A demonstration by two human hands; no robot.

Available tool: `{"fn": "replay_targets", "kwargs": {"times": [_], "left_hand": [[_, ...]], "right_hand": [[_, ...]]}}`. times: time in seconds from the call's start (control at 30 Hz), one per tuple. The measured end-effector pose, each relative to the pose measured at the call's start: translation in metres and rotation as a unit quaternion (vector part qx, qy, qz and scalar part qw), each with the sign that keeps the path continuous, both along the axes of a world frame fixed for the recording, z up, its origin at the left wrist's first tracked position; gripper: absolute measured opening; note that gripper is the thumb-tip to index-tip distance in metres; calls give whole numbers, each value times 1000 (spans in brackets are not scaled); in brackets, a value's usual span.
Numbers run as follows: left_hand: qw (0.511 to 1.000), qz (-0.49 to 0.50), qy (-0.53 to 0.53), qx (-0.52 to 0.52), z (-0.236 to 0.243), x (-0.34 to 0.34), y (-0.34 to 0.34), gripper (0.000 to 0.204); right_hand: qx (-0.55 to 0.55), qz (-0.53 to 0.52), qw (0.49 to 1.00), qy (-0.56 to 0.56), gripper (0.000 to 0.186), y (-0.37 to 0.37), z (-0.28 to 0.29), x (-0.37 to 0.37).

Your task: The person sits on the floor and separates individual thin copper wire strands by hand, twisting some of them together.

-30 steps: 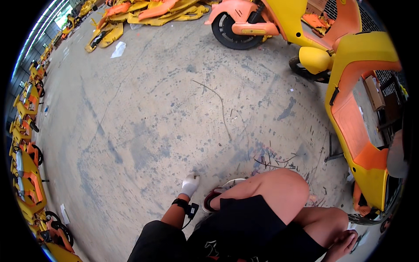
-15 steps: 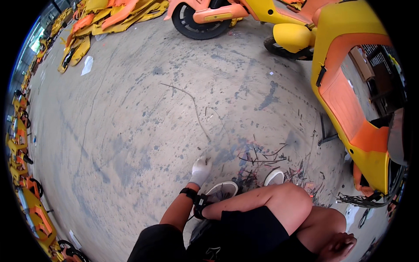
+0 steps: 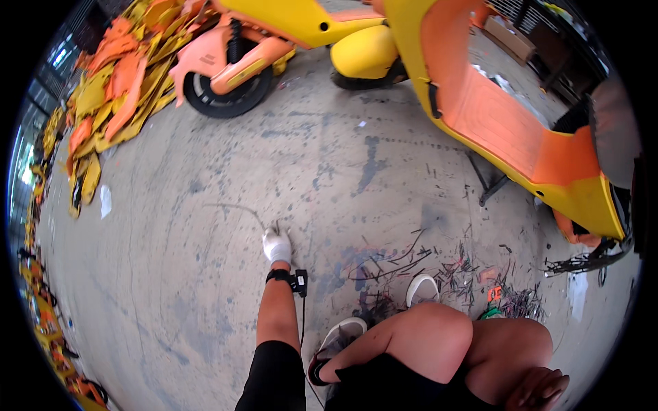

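My left hand (image 3: 277, 244), in a white glove with a black device strapped at the wrist, reaches down over the concrete floor at a thin grey strand (image 3: 240, 209). Its fingertips are blurred, so whether they grip the strand is unclear. My bare right hand (image 3: 538, 387) rests beside my right knee at the lower right, fingers curled; anything inside is hidden. Between my shoes (image 3: 421, 291) and a yellow and orange scooter (image 3: 493, 123) lie scattered black cut strands (image 3: 459, 267) and a small orange object (image 3: 493, 293).
Another scooter (image 3: 288, 20) stands across the top. A heap of yellow and orange panels (image 3: 120, 82) lies at upper left. More scooters (image 3: 38, 308) line the far left rim. The nearer scooter's stand (image 3: 490, 185) reaches the floor. A cardboard box (image 3: 507, 41) sits behind it.
My left hand has moved forward from beside my left shoe onto the thin strand. The view has shifted, bringing the panel heap lower and farther left.
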State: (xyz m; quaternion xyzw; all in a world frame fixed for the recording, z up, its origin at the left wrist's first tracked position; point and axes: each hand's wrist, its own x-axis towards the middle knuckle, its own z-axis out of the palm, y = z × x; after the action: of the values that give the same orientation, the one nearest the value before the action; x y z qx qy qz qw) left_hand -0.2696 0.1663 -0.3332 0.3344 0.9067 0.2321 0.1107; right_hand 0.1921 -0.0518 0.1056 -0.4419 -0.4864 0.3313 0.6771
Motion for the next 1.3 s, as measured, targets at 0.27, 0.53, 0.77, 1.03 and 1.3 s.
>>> {"fn": "replay_targets", "kwargs": {"times": [0.27,0.53,0.77,1.03,1.3], "left_hand": [[994,-34,15,-101,2,-6,9,31],[940,-155,-177,247,141,46,-26,16],[883,-302,-67,352,383,83,-99,14],[817,-391,-15,424,565,159,-176,12],[730,-498,-289,367,633,251,-227,13]], "right_hand": [[-60,57,997,7,24,1,12,3],[-21,117,993,-14,29,-9,-7,17],[-12,207,978,-11,32,-6,4,-15],[-127,247,961,-3,21,-59,33,-9],[3,171,963,-208,24,-96,137,43]]}}
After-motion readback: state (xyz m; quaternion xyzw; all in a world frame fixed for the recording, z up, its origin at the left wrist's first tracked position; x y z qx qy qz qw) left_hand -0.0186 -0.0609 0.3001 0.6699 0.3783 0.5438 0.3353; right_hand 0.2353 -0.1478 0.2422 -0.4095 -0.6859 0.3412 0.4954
